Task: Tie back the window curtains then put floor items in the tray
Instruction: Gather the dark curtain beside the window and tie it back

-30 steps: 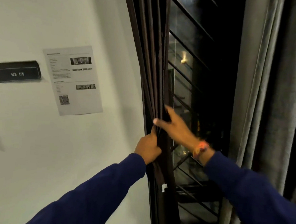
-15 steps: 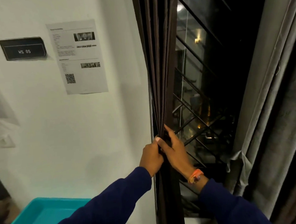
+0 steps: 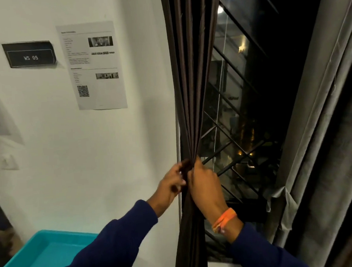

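A dark brown curtain (image 3: 190, 74) hangs bunched into narrow folds at the window's left edge. My right hand (image 3: 205, 183) is wrapped around the gathered folds at waist height, an orange band on its wrist. My left hand (image 3: 171, 183) sits just left of it, fingers curled against the same bunch from the wall side. A grey curtain (image 3: 323, 124) hangs at the window's right side, pulled in lower down by a grey tie (image 3: 282, 197). A turquoise tray (image 3: 40, 257) lies at the bottom left, its visible part holding nothing.
The dark window (image 3: 251, 99) has black diagonal bars behind the glass. On the white wall to the left are a printed sheet (image 3: 96, 66), a black "WS 05" plaque (image 3: 30, 54) and a wall switch (image 3: 10, 162).
The view dropped, bringing the tray into sight. Both hands slid down the brown curtain and closed in, the right hand going from flat fingers to a wrap around the folds.
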